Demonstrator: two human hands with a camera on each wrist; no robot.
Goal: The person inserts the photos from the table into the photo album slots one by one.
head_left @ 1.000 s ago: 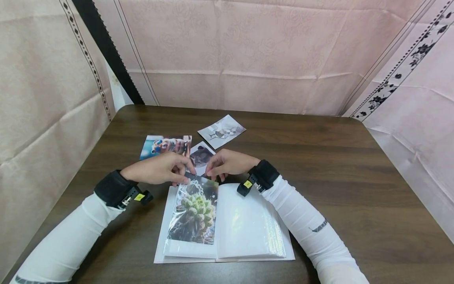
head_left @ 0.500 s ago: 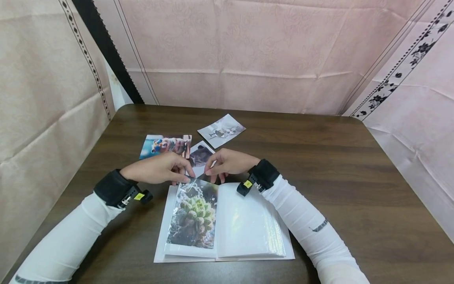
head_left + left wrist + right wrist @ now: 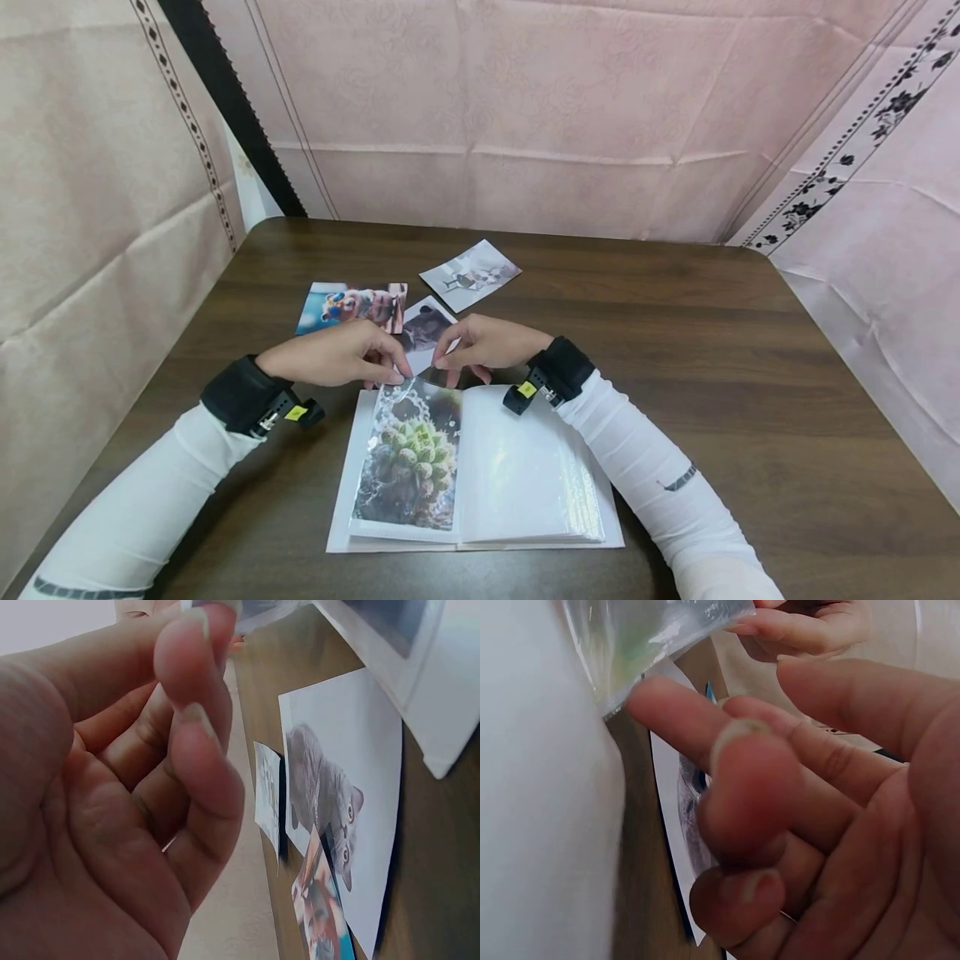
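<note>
An open photo album (image 3: 536,475) lies on the table, its left page holding a succulent photo (image 3: 412,467) in a clear plastic sleeve (image 3: 660,630). My left hand (image 3: 345,354) pinches the top edge of that sleeve between thumb and index finger. At the sleeve's upper right corner is my right hand (image 3: 487,343); in the right wrist view one extended finger touches or nearly touches the plastic edge. Its thumb stands apart from the fingers, with nothing held between them. Just beyond both hands lies a grey cat photo (image 3: 330,795), partly covered by them in the head view.
A colourful photo (image 3: 352,307) lies behind the left hand, overlapping the cat photo. Farther back rests a pale photo (image 3: 471,277). The brown wooden table (image 3: 750,400) extends to the right, with pink cloth (image 3: 562,108) hanging behind it.
The succulent photo has slid slightly down into its sleeve, toward the page's lower edge. The right hand's fingers have shifted a little at the corner; the left hand keeps its place.
</note>
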